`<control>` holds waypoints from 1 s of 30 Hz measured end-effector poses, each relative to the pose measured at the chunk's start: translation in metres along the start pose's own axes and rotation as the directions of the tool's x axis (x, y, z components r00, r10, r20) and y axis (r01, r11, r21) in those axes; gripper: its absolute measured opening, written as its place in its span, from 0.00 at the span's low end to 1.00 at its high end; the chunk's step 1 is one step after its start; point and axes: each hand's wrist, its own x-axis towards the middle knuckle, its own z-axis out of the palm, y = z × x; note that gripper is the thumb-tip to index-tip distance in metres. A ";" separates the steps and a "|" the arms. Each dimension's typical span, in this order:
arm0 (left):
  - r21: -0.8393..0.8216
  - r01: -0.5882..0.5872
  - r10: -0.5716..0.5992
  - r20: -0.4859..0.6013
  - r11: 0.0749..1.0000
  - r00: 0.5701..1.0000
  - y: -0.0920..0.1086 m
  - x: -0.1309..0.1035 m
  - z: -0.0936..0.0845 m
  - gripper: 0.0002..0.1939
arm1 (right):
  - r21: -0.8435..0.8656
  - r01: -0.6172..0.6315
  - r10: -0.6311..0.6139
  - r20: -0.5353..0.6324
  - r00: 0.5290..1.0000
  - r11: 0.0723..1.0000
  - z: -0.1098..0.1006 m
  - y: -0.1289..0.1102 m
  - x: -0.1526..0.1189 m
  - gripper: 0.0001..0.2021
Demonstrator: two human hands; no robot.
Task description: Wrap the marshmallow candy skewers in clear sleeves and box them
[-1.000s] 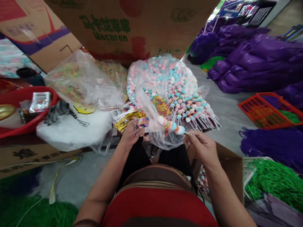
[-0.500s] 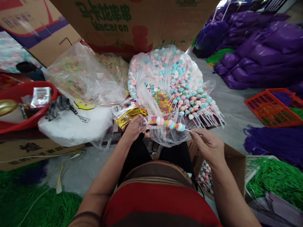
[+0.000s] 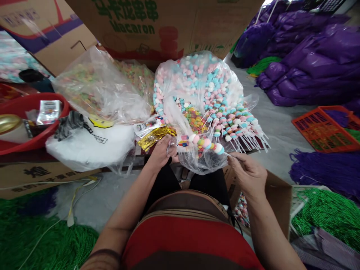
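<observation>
**Two hands on one candy skewer, bags of sweets all round**

The left hand (image 3: 161,152) has its grip closed on the tip of a skewer (image 3: 206,144), at a small clear wrapper. The right hand (image 3: 247,173) pinches the thin white stick end between thumb and fingers. The skewer lies level between the hands, above the lap and just in front of the big bag (image 3: 197,93). It carries about six round, soft-looking candies in white, pink, green and blue.

The big bag is clear, crinkled plastic, open toward the person. It holds many like skewers, too many to count, their white sticks fanning out to the right. Loose, bright ring-shaped sweets (image 3: 194,120) lie in its mouth.

A second clear bag (image 3: 98,86), to the left, holds pale mixed sweets, blurred behind the film. Below it sits a white sack (image 3: 90,144), smooth and full. A gold foil strip (image 3: 156,135) lies just beside the left hand.

A red basin (image 3: 33,140) at far left holds a gold lid and small packets. Two cardboard boxes stand behind: one (image 3: 168,26) printed "Macaron", one (image 3: 47,33) with red and blue stripes. A third box (image 3: 277,195) sits by the right forearm.

An orange crate (image 3: 323,131), slatted plastic, holds purple and green bundles. Purple bags (image 3: 309,63) are heaped on the floor at right.
</observation>
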 end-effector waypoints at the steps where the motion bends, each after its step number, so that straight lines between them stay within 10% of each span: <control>1: -0.005 0.002 -0.002 0.000 1.000 1.000 0.000 0.000 0.001 0.35 | -0.009 0.001 -0.001 -0.005 1.000 1.000 0.000 0.000 -0.001 0.07; 30: -0.034 0.042 -0.043 -0.009 0.999 0.999 -0.008 0.003 -0.003 0.33 | -0.233 0.369 -0.401 -0.103 0.911 0.900 0.003 0.016 -0.008 0.10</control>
